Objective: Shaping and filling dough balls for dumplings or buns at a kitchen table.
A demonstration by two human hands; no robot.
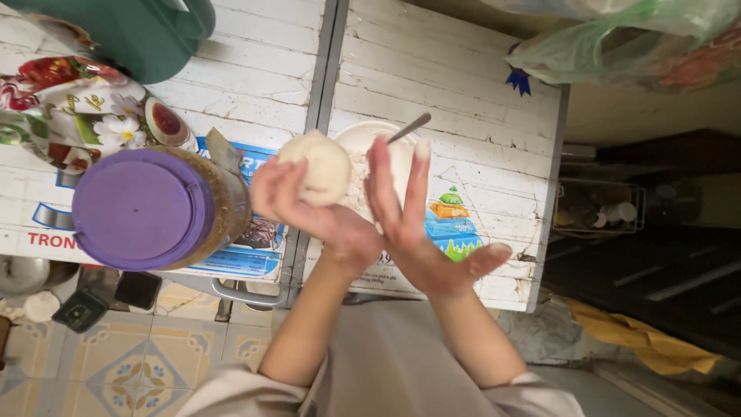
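Right, my left hand cups the white dough ball above the counter by the purple-lidded jar, my right hand open and flat beside it, so I'd roll lightly between both palms over the white bowl, not squeezing.

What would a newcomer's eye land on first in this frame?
Most likely the pale dough ball at centre, cupped in the left hand, with the right hand open beside it. Next, the big jar with a purple lid at left. Behind the hands sits a white bowl with a spoon on the white table.
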